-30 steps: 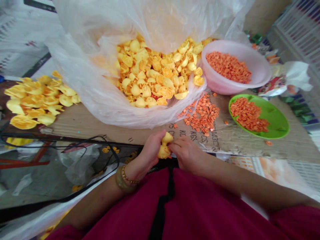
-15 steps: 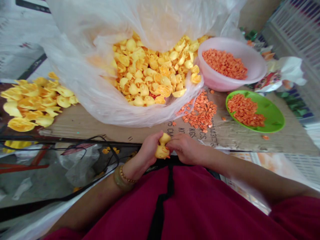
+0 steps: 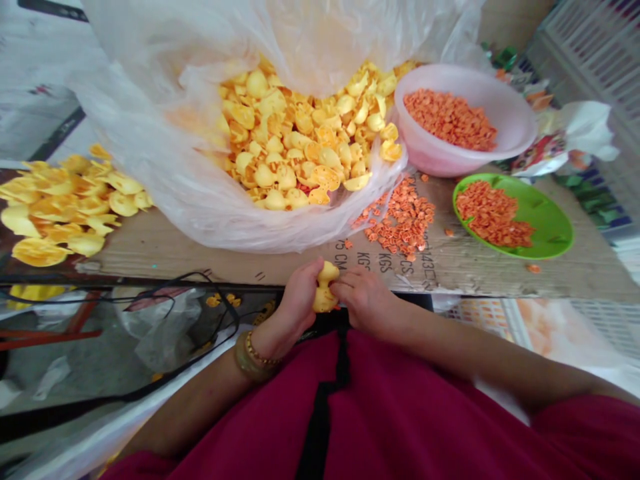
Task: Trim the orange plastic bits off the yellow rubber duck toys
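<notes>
A small yellow figure [image 3: 327,288] with a rounded top and a wider lower part is held at the front edge of the cardboard. My left hand [image 3: 300,297] wraps round its left side. On its right side the fingers of my right hand [image 3: 364,299] are pressed together against it; whether they pinch a smaller part is hidden. Just beyond my hands lies a loose heap of small orange pieces [image 3: 403,220]. Yellow shell pieces [image 3: 287,175] fill a big clear plastic bag [image 3: 210,230] in front of me.
More yellow shells [image 3: 65,207] are heaped at the left. A pink bowl [image 3: 430,157] and a green dish [image 3: 555,230], both holding orange pieces, stand at the right. Printed cardboard [image 3: 220,263] covers the tabletop. Black cables [image 3: 170,283] hang along the left front edge.
The yellow figure has turned slightly in my hands, and its orange marking shows less. Both hands stay close together on it. The view has shifted a little.
</notes>
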Demonstrator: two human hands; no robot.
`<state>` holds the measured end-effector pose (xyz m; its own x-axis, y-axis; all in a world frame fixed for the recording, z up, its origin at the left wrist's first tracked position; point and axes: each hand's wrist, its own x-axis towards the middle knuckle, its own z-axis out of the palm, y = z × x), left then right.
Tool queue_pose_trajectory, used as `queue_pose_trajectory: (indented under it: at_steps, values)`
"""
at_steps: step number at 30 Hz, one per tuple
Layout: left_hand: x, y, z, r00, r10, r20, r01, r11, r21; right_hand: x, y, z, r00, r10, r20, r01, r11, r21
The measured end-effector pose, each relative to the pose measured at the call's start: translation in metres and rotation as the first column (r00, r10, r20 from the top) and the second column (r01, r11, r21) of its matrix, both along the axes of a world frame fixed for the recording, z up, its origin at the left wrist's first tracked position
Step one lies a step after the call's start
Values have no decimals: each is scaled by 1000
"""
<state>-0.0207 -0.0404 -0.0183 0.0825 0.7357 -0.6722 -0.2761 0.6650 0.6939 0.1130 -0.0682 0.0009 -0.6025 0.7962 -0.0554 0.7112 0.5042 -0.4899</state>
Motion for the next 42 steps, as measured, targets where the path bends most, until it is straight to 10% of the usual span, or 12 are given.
queue_pose_trajectory:
  at_steps: [5, 14, 30, 42]
  values:
    - [-3, 3, 14, 998, -15, 62, 22, 993, -113, 10, 2, -2, 975, -94, -201, 79, 993, -83]
    - [-4, 4, 20, 978, -88, 190, 137, 956, -258, 18, 10, 3, 954, 173, -243, -161, 985, 68]
    - [-1, -4, -1, 1000, -26, -12, 25, 997, -67, -2, -11, -15, 996, 25, -89, -17, 996, 87]
    - [-14, -10, 16, 999, -1, -39, 3, 999, 47, -13, -18, -4, 986, -103, -130, 99, 994, -38]
